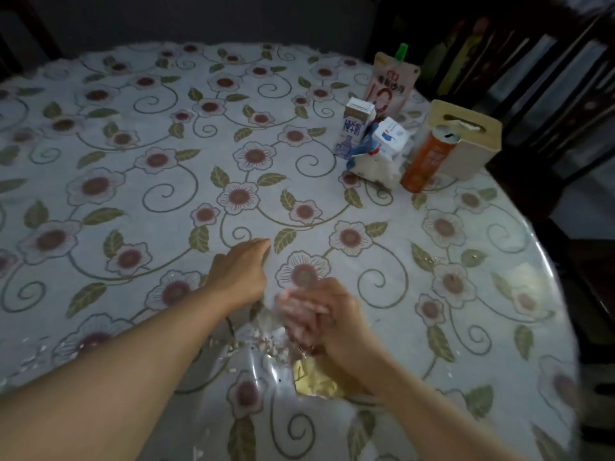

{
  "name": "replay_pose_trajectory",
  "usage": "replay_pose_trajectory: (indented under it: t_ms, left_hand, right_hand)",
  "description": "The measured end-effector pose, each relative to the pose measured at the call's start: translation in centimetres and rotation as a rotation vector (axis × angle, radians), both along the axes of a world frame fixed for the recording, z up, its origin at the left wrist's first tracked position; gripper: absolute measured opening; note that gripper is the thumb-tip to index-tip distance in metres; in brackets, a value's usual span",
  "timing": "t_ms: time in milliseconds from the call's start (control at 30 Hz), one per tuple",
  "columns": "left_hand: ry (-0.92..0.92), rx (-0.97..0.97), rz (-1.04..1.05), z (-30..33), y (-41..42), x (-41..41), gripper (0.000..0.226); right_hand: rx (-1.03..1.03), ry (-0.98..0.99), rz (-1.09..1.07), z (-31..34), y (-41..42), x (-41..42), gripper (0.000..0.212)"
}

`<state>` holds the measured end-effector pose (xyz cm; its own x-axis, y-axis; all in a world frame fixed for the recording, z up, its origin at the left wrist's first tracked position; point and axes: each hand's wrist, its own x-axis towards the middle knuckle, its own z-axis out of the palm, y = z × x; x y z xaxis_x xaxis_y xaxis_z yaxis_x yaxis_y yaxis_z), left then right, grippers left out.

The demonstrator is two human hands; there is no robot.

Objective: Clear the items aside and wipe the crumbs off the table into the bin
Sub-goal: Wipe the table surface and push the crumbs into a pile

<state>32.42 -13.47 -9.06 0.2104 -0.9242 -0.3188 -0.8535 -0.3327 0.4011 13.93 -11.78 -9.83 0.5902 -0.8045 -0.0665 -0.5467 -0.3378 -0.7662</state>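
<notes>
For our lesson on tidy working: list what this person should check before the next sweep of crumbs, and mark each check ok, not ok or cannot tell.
1. Items moved aside: milk carton, pouch, orange can and tissue box grouped at far right. Ok.
2. Crumbs gathered near the edge. Ok.
3. Stray crumbs remain at left. Not ok.
4. Left hand flat on the table. Ok.
5. Right hand blurred; grip: cannot tell.
6. Bin in place: cannot tell.

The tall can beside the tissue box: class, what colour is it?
Orange, with a silver top; the head view shows it.
</notes>
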Motion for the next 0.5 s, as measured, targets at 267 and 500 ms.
replay_pose_trajectory:
  t_ms: [267, 500]
  left_hand:
    - [0.001, -0.058, -0.217, -1.4, -2.4, -8.5, 0.063]
    - [-0.034, -0.078, -0.241, -3.3, -6.1, -12.9, 0.067]
  right_hand:
    - [0.111, -0.360, -0.661, 2.1, -8.4, -12.1, 0.037]
    - [0.251, -0.633, -1.091, -1.1, -16.0, -21.2, 0.039]
